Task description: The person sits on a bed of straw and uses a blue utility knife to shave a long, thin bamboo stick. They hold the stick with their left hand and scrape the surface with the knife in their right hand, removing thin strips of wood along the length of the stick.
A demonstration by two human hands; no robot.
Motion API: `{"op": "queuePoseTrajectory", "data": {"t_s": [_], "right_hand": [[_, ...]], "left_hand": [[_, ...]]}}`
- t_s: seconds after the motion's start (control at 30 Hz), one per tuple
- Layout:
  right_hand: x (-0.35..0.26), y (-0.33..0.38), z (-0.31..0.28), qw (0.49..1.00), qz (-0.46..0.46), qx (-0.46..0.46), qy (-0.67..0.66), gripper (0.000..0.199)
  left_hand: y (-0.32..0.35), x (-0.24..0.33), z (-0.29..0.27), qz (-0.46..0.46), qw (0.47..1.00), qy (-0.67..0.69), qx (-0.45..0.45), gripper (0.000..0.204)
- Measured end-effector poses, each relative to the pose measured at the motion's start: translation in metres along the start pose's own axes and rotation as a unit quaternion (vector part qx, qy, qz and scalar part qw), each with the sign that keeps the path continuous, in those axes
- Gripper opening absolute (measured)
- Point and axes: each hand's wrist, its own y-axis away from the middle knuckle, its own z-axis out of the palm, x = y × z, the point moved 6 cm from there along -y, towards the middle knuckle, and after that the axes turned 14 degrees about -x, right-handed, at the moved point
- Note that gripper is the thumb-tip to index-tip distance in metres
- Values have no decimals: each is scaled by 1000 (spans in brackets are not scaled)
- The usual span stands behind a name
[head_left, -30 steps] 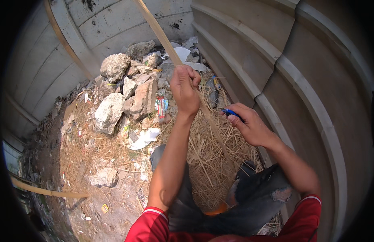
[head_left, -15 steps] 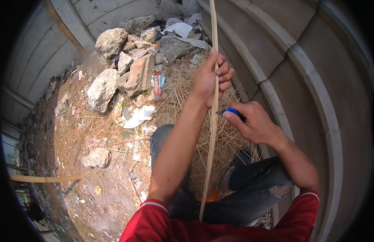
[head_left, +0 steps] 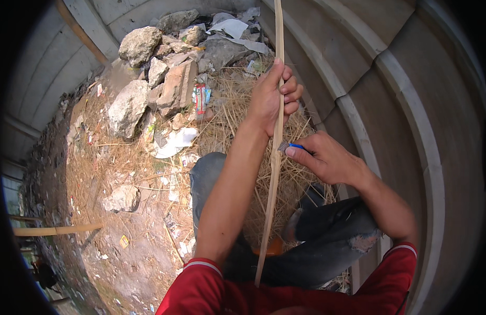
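A long, pale bamboo strip (head_left: 271,199) runs upright from the top edge down to my lap. My left hand (head_left: 274,100) is wrapped round its upper part, thumb pointing up along it. Just below that grip, my right hand (head_left: 327,158) pinches a small blue-handled blade (head_left: 292,146), apparently a cutter. Its grey metal end rests against the strip near a joint-like bump. Most of the blue handle is hidden in my right fingers.
Corrugated sheeting (head_left: 395,131) rises close on the right. Broken stones (head_left: 130,107) and litter lie ahead to the left, with dry straw (head_left: 230,115) underneath. My bent knees in jeans (head_left: 316,254) are below. A bamboo pole (head_left: 56,230) juts in at left.
The blade in my right hand has shifted slightly left and its metal end now lies over the strip. My left hand keeps its grip; the whole view has shifted a little.
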Motion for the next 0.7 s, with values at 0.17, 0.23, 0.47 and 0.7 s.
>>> {"op": "queuePoseTrajectory", "data": {"t_s": [0.17, 0.23, 0.47, 0.7], "right_hand": [[5, -6, 10, 997, -39, -45, -56, 59], [11, -8, 15, 988, -32, -83, -126, 61], [21, -5, 28, 926, -1, -216, -309, 61], [11, 6, -4, 981, -53, 93, -160, 25]], "left_hand": [[6, -7, 12, -58, 997, -4, -40, 36], [5, -10, 11, -59, 998, 6, -38, 36], [3, -9, 4, -64, 997, 11, -32, 36], [9, 9, -3, -22, 993, -115, 22, 38]]}}
